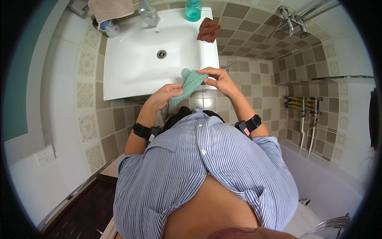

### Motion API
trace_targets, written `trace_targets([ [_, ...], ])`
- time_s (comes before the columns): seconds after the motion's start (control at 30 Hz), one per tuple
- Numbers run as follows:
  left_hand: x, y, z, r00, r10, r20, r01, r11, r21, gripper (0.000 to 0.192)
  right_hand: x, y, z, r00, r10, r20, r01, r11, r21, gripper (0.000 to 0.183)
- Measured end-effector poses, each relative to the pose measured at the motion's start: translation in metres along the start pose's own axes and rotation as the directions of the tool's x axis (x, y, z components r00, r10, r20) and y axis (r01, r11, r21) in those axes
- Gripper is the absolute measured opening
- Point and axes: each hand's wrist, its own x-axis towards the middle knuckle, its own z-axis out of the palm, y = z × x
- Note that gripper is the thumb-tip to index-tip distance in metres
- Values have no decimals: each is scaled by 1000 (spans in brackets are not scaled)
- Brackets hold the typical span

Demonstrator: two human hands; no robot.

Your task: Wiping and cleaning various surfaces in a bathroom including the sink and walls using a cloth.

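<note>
A folded green terry cloth (190, 85) is held between my two hands, over the front edge of a white washbasin (128, 85). My left hand (165, 95) pinches its lower left side between thumb and fingers. At the upper right corner of the cloth, my right hand (220, 80) grips it with thumb and forefinger. A crumpled brown cloth (208, 30) lies on the basin's right rim, apart from both hands. The basin's round drain (161, 54) is uncovered.
Behind the bowl stands a chrome faucet (149, 15); a bottle of green liquid (193, 11) is at the back right. A beige towel (112, 10) hangs above a container (109, 28) at the back left. A wall-mounted mixer tap (291, 22) and pipes (307, 119) are to the right.
</note>
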Motion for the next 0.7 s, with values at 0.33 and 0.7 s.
trace_targets([
  [0.33, 22, 11, 21, 978, 205, 49, -180, 934, -308, 47, -12, 41, 0, 862, 504, 56, -507, 860, 62, 31],
  [0.7, 41, 18, 16, 919, 318, -232, -383, 859, -338, 30, -11, 31, -3, 924, 275, -265, 2, 691, 723, 22],
])
